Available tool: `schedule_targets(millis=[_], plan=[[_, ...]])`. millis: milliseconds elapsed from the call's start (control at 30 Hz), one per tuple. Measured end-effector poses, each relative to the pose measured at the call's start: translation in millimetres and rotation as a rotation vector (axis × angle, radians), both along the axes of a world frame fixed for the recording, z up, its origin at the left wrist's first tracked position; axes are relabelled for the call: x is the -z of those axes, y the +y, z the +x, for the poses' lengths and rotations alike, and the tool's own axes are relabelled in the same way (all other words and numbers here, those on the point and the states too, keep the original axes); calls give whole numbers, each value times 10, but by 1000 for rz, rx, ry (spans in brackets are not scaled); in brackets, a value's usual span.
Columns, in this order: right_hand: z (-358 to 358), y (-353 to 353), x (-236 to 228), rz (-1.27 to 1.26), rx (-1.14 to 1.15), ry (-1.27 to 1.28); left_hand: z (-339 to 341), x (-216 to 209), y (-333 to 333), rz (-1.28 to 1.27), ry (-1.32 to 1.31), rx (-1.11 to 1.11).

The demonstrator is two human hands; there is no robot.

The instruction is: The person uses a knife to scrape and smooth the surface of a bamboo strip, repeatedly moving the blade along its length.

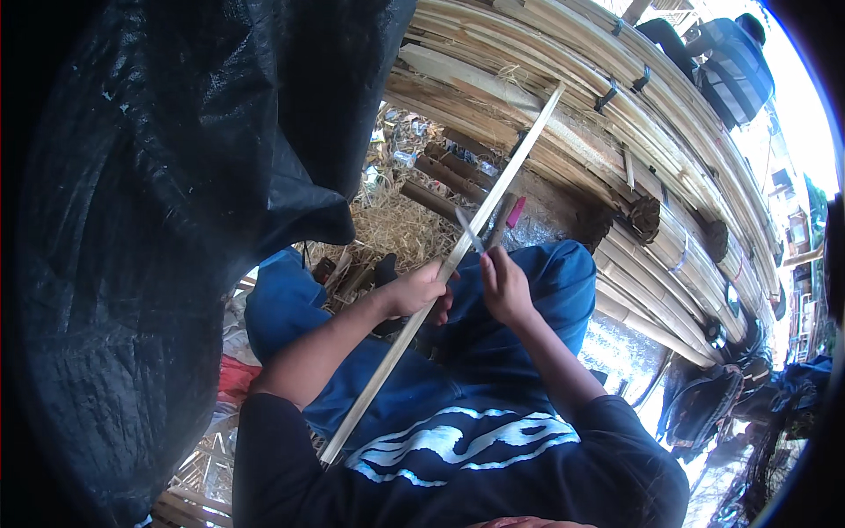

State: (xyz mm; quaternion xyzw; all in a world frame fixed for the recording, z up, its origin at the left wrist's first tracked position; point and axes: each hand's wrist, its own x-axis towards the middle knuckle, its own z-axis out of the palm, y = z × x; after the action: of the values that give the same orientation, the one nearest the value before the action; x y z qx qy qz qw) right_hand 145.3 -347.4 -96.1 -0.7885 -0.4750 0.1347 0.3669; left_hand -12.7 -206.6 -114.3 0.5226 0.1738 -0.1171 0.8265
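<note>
A black shirt (616,466) with a pale printed pattern lies nearest the camera. The left hand (421,290) is curled around one long wooden strip (504,178), fingers wrapped with little gap. The right hand (505,289) is closed on one knife (470,231), its grip hidden in the fist; the thin blade crosses the strip just above the left hand.

The strip is pale yellow, straight, narrow and flat-sided, with a lighter edge along its length. It runs slantwise over the lap — lower end beside the shirt near the left sleeve, upper end in front of the pile of strips (687,176); whether it touches there I cannot tell.

Two bent knees in blue trousers (559,277) flank the hands. Beyond them lie one pink object (516,212), at least two short brown poles (451,172) and loose straw (396,224).

At least three black ties (606,95) bind the pile, which curves close along the upper right. A black sheet (176,176) walls off the left, its lower edge well apart from the blade — between sheet and strip, open room over the straw. One other person (735,75) sits at the far upper right.
</note>
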Motion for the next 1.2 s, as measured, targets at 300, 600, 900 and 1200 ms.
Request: schedule_targets(millis=[300,600,900,1200], plan=[[-140,57,52,-225,-49,-251,201,208,-1,-298,16,-178],[-60,94,-55,-329,-127,-322,230,-67,-72,-143,-9,-150],[3,147,-78,-488,-156,-249,270,-31,-134,-18,-1,-194],[-1,171,-72,-513,-157,-264,284,-23,-148,77,24,-220]])
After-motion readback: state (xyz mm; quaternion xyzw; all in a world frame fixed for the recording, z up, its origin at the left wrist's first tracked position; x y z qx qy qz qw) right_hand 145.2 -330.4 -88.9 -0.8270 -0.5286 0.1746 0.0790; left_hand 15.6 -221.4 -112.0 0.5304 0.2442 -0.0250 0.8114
